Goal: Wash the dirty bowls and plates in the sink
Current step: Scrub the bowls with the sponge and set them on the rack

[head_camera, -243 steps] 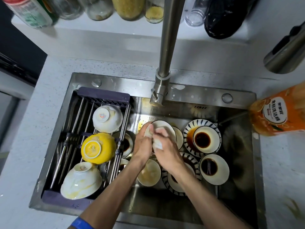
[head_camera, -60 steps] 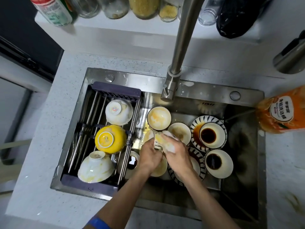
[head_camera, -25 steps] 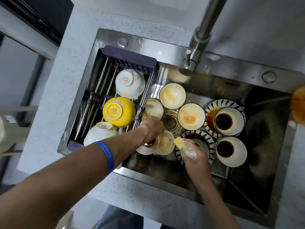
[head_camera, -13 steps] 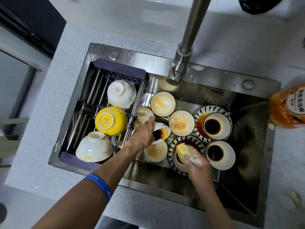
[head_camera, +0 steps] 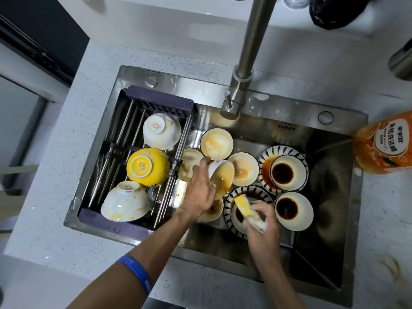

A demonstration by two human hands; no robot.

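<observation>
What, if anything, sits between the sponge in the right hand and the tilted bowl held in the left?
Nothing visible. The left hand holds the tilted bowl up above the sink dishes, and the sponge in the right hand sits just below-right of it, open gap between.

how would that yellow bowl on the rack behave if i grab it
The yellow bowl looks glazed and soap-streaked, so probably slippery. It sits upside down on the rack bars, so it may rock when nudged. Likely ceramic, so fragile if dropped.
</observation>
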